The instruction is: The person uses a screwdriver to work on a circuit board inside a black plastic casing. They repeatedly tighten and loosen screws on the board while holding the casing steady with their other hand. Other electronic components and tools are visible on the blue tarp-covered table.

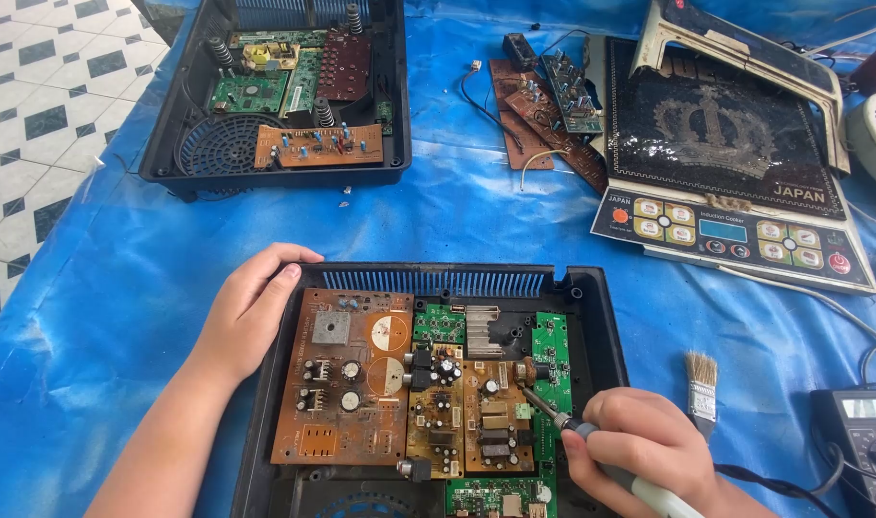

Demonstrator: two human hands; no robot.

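Your right hand (pixel 639 446) has its fingers closed around the handle of a soldering iron (pixel 591 436), and the tip of the iron points to 10 o'clock and touches the brown circuit board (pixel 495 417) beside the green board (pixel 553 355). Your left hand (pixel 251 302) lies at 9 o'clock from this place, the fingers together and bent over the upper left corner of the black plastic casing (pixel 601 317), touching its rim, next to the large orange-brown board (pixel 337 393). At 3 o'clock from the right hand a small paintbrush (pixel 701 384) lies on the blue tarp (pixel 476 221), and further a multimeter (pixel 864 441). At 12 o'clock is an induction cooker top panel (pixel 735 163); at 11 o'clock a second open casing (pixel 284 86).
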